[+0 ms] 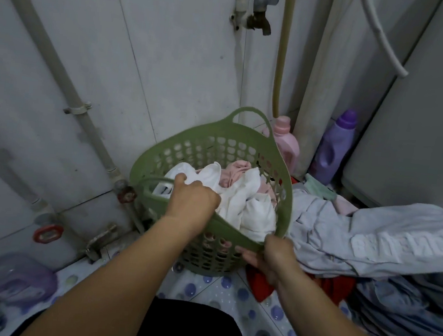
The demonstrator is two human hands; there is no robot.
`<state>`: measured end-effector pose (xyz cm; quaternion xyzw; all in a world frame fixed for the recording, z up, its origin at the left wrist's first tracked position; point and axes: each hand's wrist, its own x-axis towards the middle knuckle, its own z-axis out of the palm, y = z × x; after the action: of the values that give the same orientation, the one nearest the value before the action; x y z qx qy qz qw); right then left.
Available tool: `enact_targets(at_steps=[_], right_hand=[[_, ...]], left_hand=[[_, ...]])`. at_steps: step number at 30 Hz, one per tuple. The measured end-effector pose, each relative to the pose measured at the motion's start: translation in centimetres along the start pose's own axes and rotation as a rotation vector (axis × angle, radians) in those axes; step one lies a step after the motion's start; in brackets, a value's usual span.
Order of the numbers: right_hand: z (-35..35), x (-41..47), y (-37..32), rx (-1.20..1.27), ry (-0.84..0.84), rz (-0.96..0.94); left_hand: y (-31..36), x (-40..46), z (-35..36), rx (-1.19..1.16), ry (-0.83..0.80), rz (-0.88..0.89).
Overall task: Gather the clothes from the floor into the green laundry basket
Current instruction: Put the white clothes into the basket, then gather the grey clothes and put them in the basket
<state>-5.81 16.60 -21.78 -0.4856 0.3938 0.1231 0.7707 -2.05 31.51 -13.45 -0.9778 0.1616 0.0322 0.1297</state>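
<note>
The green laundry basket (pixel 247 140) stands tilted toward me on the floor in the corner. White clothes (pixel 249 200) and a pink garment (pixel 236 170) fill it. My left hand (pixel 193 199) reaches over the near rim and presses on the white clothes, fingers curled into the fabric. My right hand (pixel 268 256) grips the basket's near rim at its right side. A pile of pale blue-grey clothes (pixel 370 236) lies on the floor right of the basket, with a red garment (pixel 263 283) under it by my right wrist.
Pink (pixel 285 141) and purple (pixel 333 148) detergent bottles stand behind the basket by the wall. A tap (pixel 261 13) and hoses hang above. Pipes with red valves (pixel 47 232) run along the left wall. A clear purple jug (pixel 12 280) sits at lower left. A white appliance (pixel 421 133) is at right.
</note>
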Motion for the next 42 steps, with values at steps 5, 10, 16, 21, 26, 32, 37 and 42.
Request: enact_targets(at_steps=[5,10,16,21,26,32,37,42], right_hand=[[4.1,-1.2,3.3,0.083,-0.104,0.072],[5.1,-1.8,2.1,-0.191,-0.250,0.026],[0.4,-0.7,1.0,-0.413,-0.342,0.001],[-4.6,0.4,-0.1,-0.464,-0.213,-0.071],[-9.4,2.5,-1.2,-0.657,0.060,-0.228],[-16.4,4.9,-2.8,-1.574,0.314,-0.407],[-21.1,8.6,-3.6,-1.839,0.581,-0.577],[-22.6,11.4,-4.4,-1.941,0.580,-0.571]], left_hand=[[-5.0,-0.2,1.1,-0.051,-0.082,-0.176],[-6.7,-1.2,2.0,0.043,-0.292,-0.342],[-2.0,-1.0,2.1,-0.133,-0.313,-0.224],[4.8,0.2,1.0,-0.268,0.003,-0.018],[10.7,2.3,1.4,-0.507,0.144,0.267],[16.8,5.1,4.1,-0.517,-0.124,0.440],[20.6,7.7,5.5,-0.499,-0.211,0.481],[24.0,9.5,6.1,-0.517,-0.292,0.482]])
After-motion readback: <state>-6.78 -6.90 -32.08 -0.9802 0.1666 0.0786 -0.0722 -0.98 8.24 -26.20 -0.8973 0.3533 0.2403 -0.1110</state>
